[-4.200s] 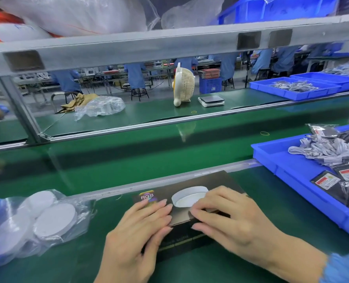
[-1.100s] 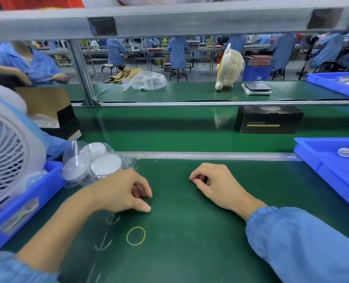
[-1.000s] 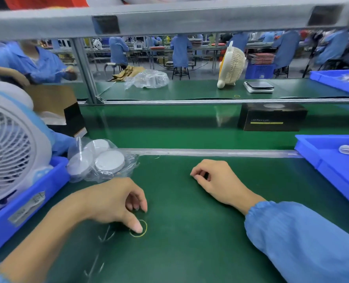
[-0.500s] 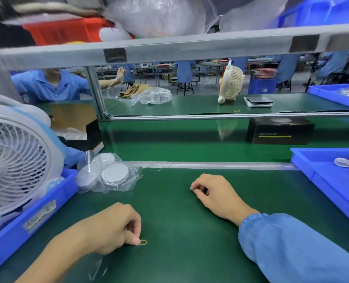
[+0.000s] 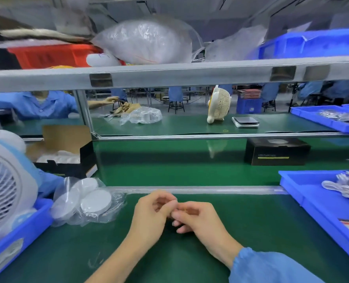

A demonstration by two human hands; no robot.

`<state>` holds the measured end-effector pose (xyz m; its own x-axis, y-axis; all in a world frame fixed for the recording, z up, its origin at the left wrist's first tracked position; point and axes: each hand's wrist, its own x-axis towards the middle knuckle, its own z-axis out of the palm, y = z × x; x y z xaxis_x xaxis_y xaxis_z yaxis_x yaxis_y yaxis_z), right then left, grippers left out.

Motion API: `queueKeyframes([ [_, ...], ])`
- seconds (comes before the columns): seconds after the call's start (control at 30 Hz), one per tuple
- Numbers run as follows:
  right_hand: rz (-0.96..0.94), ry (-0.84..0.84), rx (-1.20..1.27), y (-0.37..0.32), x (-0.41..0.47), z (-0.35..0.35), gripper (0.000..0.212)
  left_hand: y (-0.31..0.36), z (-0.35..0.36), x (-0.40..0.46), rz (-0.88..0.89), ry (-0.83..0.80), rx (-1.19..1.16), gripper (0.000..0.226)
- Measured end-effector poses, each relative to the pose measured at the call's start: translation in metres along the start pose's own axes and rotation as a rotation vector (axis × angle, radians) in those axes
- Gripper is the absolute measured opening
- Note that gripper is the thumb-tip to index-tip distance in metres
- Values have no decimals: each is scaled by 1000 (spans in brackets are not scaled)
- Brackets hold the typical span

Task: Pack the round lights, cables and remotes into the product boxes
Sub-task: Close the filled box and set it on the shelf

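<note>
Green-matted workbench [image 5: 251, 231] under a grey metal shelf rail [image 5: 190, 71]; stools [image 5: 176, 105] and workstations beyond.

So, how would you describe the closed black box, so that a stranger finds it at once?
Look at the green belt that runs between the near bench and the far one. On its right part, just behind the blue tray, stands the closed black box. Unlike the open box at the left, its lid is shut, with a yellow stripe on the front.

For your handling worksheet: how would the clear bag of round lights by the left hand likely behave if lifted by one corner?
The bag is thin, crinkled film, so probably floppy and slippery. The round lights lie loose inside, so they would likely slide and bunch at the low end.
</note>
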<state>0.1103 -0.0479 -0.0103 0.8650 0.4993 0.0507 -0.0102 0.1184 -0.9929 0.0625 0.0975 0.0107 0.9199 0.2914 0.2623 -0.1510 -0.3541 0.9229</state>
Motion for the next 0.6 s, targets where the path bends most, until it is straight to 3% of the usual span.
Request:
queueKeyframes([
  [0.07,-13,22,6,2,4,0,14,-9,-5,3,-177,24,-368,14],
  [0.13,-9,55,14,2,7,0,15,-14,-15,5,-367,-98,-826,10],
  [0.2,0,104,50,2,10,0,11,-14,-23,7,-447,-251,-1087,17],
  [0.27,-3,179,106,3,12,-1,11,-12,-22,7,-482,-327,-1141,26],
  [0.4,-33,292,136,3,11,0,12,-13,-17,8,-499,-277,-1026,53],
  [0.5,-71,174,4,1,7,4,11,-15,-18,6,-429,-286,-987,39],
  [0.6,-92,112,-109,0,4,8,10,-16,-17,3,-330,-273,-948,46],
])
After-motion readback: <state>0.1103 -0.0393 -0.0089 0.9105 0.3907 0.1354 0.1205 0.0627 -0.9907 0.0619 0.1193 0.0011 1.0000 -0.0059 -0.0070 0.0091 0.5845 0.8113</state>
